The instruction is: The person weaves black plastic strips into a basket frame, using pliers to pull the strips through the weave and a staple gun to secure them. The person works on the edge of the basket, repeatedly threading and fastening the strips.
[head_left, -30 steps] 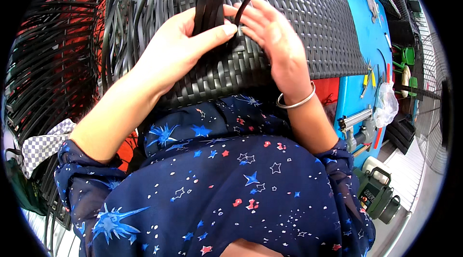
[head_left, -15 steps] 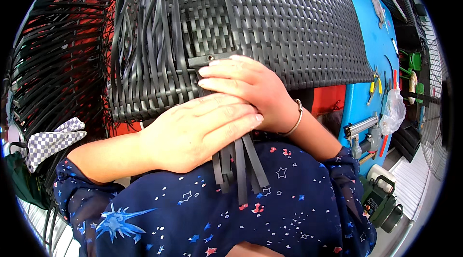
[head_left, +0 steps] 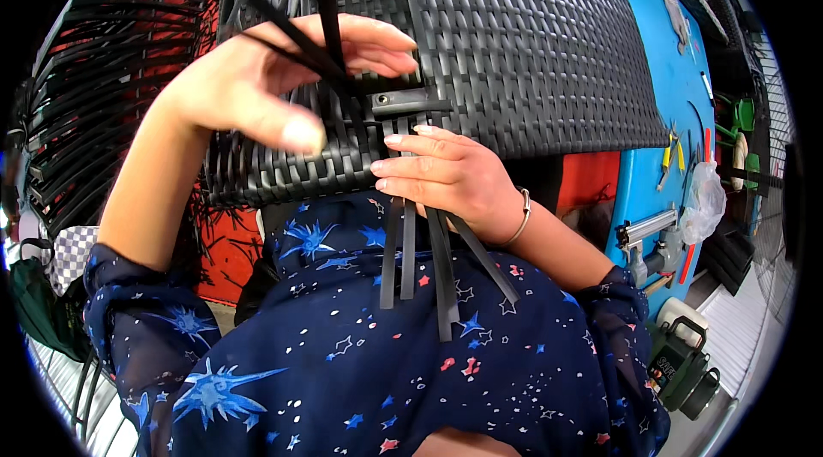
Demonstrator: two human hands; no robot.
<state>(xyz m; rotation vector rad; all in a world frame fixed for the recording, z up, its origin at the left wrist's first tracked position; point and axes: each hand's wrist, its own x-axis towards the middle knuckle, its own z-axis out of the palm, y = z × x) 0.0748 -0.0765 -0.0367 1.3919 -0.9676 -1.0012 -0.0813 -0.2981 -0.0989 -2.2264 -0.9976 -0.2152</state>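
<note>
My right hand (head_left: 450,178) lies over a bundle of flat black wicker strips (head_left: 410,251), fingers pressed together across them and its thumb hidden. The loose ends hang down over my clothing. Just above my fingertips is a short dark bar (head_left: 407,101) with a hole in it, set at the edge of a black woven panel (head_left: 531,45). Raised to the left, my left hand (head_left: 236,84) is open, thumb and fingers spread apart. Other black strips (head_left: 328,28) stick up across that hand, blurred; none is gripped in it.
More unwoven strips (head_left: 111,54) fan out at the far left over a red surface (head_left: 225,260). On the right, a blue table (head_left: 639,174) carries yellow-handled pliers (head_left: 667,157), a clear plastic bag (head_left: 701,200) and a metal clamp-like tool (head_left: 645,225). A dark green machine (head_left: 681,363) stands at the lower right.
My left hand has lifted off my right hand and moved up and left, its fingers opening. Some strips now stand upward beside it. My right hand has shifted slightly down, still over the bundle.
</note>
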